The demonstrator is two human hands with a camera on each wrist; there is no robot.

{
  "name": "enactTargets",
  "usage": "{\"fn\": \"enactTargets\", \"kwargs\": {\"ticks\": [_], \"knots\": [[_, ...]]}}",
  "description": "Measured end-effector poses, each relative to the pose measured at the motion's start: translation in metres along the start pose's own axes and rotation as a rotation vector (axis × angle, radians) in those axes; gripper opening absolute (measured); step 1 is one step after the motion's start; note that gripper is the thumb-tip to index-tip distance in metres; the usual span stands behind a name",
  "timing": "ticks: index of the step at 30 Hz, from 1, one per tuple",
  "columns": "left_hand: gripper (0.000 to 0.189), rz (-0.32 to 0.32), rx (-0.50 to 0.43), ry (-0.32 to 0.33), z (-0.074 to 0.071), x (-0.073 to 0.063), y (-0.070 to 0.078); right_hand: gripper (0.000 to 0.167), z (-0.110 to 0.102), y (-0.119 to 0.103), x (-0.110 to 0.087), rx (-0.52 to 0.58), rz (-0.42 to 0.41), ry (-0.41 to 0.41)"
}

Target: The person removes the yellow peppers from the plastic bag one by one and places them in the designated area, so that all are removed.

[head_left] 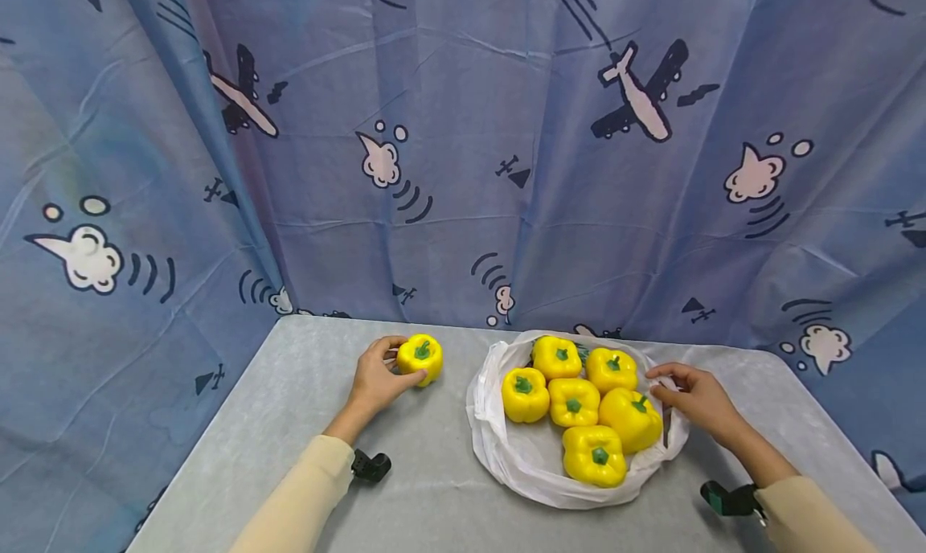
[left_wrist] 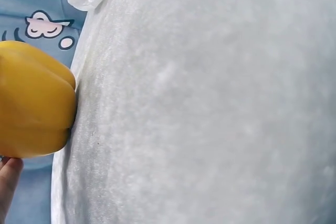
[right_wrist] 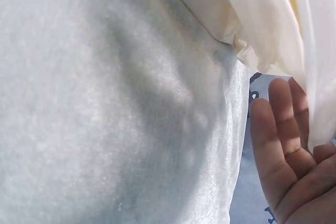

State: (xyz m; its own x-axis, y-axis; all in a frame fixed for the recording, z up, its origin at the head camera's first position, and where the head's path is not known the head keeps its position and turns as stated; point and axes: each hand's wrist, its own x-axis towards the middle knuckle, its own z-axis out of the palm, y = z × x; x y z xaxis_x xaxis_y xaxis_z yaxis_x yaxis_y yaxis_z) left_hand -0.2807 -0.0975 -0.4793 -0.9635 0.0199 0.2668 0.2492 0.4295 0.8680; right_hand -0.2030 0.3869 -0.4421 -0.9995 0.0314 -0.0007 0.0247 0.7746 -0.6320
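Note:
My left hand (head_left: pixel 379 378) holds a yellow bell pepper (head_left: pixel 422 355) between thumb and fingers, at the table's back left. Its green stem faces up toward the head camera. In the left wrist view the pepper (left_wrist: pixel 34 98) fills the left edge, close beside the tablecloth, with a fingertip under it. Right of it stands a white plastic bag (head_left: pixel 499 448), its mouth spread wide around several yellow bell peppers (head_left: pixel 574 401). My right hand (head_left: pixel 698 399) pinches the bag's right rim. In the right wrist view, the bag's film (right_wrist: pixel 262 19) passes between thumb and fingers (right_wrist: pixel 268 145).
A pale grey cloth covers the table (head_left: pixel 427 489). Behind and to the left hangs a blue curtain (head_left: pixel 463 175) printed with airplanes, close against the table's back edge. A dark wrist camera (head_left: pixel 370 466) sits on the left forearm, another (head_left: pixel 727 499) on the right.

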Motion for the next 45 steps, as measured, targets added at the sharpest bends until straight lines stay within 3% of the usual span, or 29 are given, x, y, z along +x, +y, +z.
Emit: {"fn": "enactTargets", "kwargs": {"ticks": [31, 45], "knots": [[0.068, -0.005, 0.005, -0.068, 0.004, 0.000, -0.003, 0.036, 0.000, -0.003, -0.003, 0.027, 0.004, -0.008], [0.071, -0.034, 0.069, -0.122, -0.012, -0.015, 0.005, 0.036, -0.001, -0.005, -0.003, 0.023, 0.006, -0.014]]}}
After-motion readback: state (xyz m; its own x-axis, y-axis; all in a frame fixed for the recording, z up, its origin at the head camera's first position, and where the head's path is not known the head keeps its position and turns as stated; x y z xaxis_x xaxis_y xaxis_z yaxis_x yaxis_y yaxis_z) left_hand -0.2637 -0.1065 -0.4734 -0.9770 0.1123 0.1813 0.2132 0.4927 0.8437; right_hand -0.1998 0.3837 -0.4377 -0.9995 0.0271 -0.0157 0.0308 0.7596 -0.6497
